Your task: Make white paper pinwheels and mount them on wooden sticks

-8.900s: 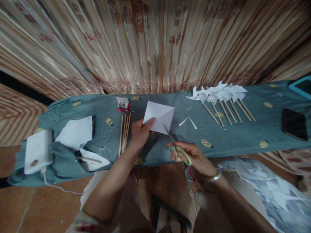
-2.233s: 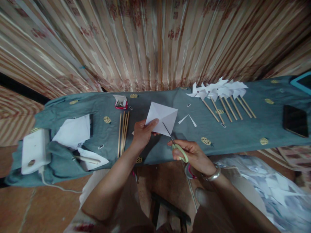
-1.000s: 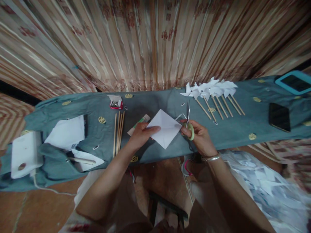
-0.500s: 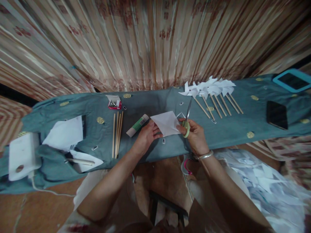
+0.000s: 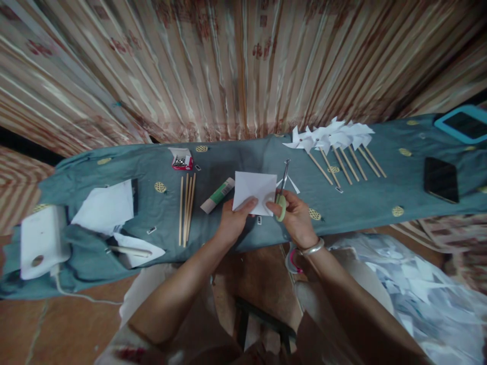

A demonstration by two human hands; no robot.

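Observation:
A square sheet of white paper (image 5: 254, 187) is held upright over the table between my two hands. My left hand (image 5: 235, 217) pinches its lower left edge, thumb on the near face. My right hand (image 5: 296, 215) has the green-handled scissors (image 5: 282, 200) in its fingers, blades pointing away from me, and its thumb also rests on the paper's lower right corner. Just behind the scissors, a thin white paper offcut (image 5: 293, 184) lies on the cloth. Beside my left hand is a green and white glue stick (image 5: 218, 195).
Wooden sticks (image 5: 187, 210) and a red box of small metal pieces (image 5: 182, 160) lie left. Paper pinwheels (image 5: 331, 136) on sticks, a phone (image 5: 441, 179) and a blue-framed tablet (image 5: 462, 124) are right. White papers (image 5: 104, 207) and a white power box (image 5: 43, 242) sit far left.
The paper has turned from a diamond to a square facing me. My left thumb now lies on its front. The scissors have shifted a little left and the offcut shows more.

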